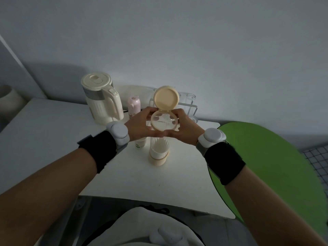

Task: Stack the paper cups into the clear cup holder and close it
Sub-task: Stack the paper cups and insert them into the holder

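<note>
The clear cup holder (158, 148) stands upright on the white table (53, 132), a tall tube on a cream base with white paper cups stacked in its lower part. Its cream hinged lid (166, 99) is flipped up and open above the round top rim (164, 120). My left hand (140, 126) grips the rim from the left and my right hand (186, 129) from the right, thumbs meeting at the front. A paper cup with green print (140, 143) stands under my left wrist, partly hidden.
A cream electric kettle (102, 98) and a small pink bottle (134, 105) stand behind my left hand. A clear acrylic rack (190, 103) sits behind the lid. A green round surface (266, 166) lies to the right of the table.
</note>
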Demonstrator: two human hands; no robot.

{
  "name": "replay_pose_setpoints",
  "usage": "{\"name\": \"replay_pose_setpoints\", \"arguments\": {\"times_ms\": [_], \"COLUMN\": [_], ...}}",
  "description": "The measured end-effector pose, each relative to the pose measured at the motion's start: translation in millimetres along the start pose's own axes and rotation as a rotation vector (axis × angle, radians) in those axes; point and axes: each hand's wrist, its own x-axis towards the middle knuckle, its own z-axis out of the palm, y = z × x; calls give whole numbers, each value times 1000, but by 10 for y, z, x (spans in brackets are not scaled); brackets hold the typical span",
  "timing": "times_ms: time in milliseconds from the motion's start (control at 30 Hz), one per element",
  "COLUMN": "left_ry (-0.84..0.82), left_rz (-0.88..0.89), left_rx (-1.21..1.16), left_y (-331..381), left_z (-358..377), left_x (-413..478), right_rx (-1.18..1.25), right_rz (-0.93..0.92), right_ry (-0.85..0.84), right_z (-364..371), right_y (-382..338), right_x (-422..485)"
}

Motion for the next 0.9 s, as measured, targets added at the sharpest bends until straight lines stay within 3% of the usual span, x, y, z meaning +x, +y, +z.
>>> {"name": "replay_pose_setpoints", "arguments": {"times_ms": [300, 733, 900], "left_ry": [-54, -156, 16], "left_rz": [57, -33, -129], "left_rx": [-39, 18, 66], "left_y": [172, -102, -414], "left_z": [127, 6, -137], "left_x": [317, 513, 468], "right_rx": [79, 135, 169], "right_rz": [72, 85, 81], "right_ry": [107, 186, 222], "right_z": [-68, 53, 121], "right_y": [224, 382, 392], "right_x": [106, 222, 180]}}
